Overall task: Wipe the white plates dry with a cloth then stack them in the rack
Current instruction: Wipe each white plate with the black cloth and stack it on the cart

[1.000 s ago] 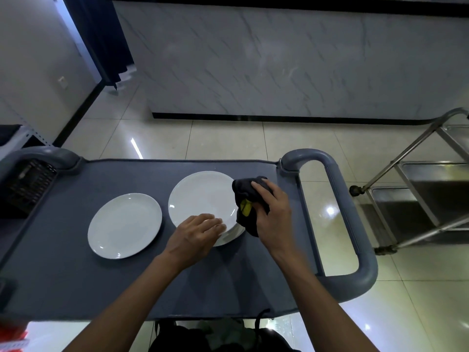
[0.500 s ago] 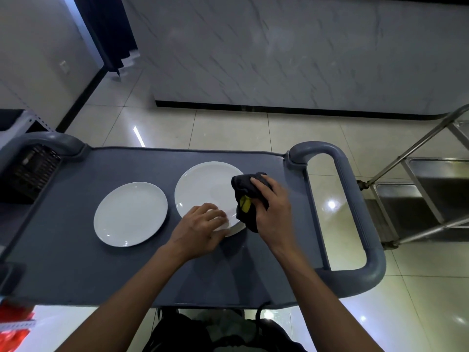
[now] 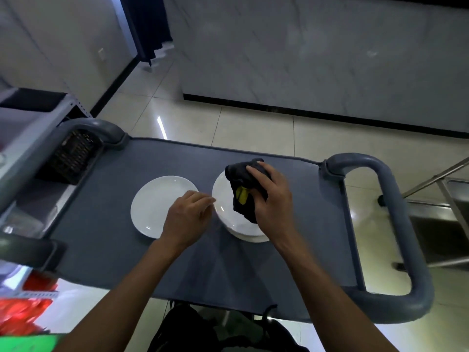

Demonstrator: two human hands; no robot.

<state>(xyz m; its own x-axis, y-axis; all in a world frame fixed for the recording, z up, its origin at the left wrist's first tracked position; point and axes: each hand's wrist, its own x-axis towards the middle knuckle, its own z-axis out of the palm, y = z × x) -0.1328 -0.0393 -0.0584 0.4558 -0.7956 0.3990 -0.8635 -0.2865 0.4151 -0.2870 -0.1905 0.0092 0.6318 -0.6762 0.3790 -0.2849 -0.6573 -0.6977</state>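
Note:
Two lots of white plates lie on the grey cart top [image 3: 109, 250]: a single plate [image 3: 154, 201] on the left and a short stack of plates [image 3: 225, 214] to its right. My right hand [image 3: 274, 201] grips a bunched black cloth [image 3: 241, 179] with a yellow tag and presses it on the top plate of the stack. My left hand [image 3: 187, 217] lies between the two lots, its curled fingers holding the left rim of the top plate. It covers part of the single plate's right edge.
A black slatted rack [image 3: 73, 158] stands at the cart's far left end beside a grey shelf. The cart's thick grey handle [image 3: 396, 219] loops at the right. A steel trolley [image 3: 444, 207] stands on the tiled floor further right. Red packaging is at the lower left.
My left hand has slid from the near rim of the stack round to its left rim. My right hand has pushed the cloth further over the top plate. My view has swung left.

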